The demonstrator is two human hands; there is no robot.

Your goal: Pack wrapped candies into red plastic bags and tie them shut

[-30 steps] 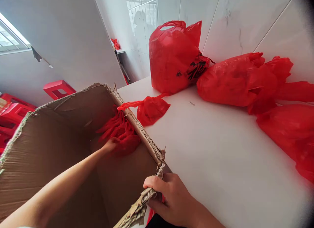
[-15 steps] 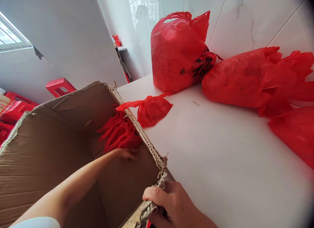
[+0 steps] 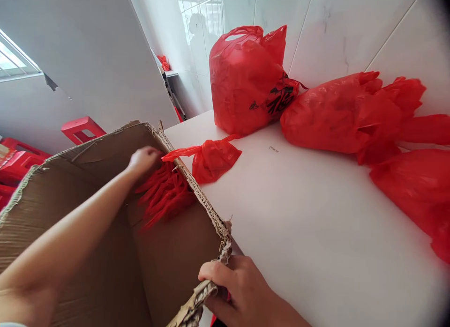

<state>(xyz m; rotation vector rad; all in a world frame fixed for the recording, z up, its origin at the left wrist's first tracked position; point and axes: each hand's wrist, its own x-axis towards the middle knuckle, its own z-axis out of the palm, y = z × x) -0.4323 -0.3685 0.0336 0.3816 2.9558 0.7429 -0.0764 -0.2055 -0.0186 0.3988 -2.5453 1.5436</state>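
Observation:
A big torn cardboard box (image 3: 70,224) stands open at the left against a white counter (image 3: 316,233). My left hand (image 3: 144,160) is raised inside the box, fingers closed on the top of a bunch of red strips (image 3: 163,196) that hang down from it. My right hand (image 3: 239,292) grips the frayed near corner of the box rim. A small knotted red plastic bag (image 3: 213,158) lies on the counter just past the box edge, its tail reaching over the rim near my left hand.
A large upright red bag (image 3: 246,81) with black print stands at the tiled wall. Other full red bags (image 3: 337,114) lie along the back and at the right edge (image 3: 418,191). Red plastic stools (image 3: 82,128) sit on the floor at left.
My left hand has come up from the bottom of the box toward the far rim, lifting the red strips with it. My right hand has kept its hold on the box corner.

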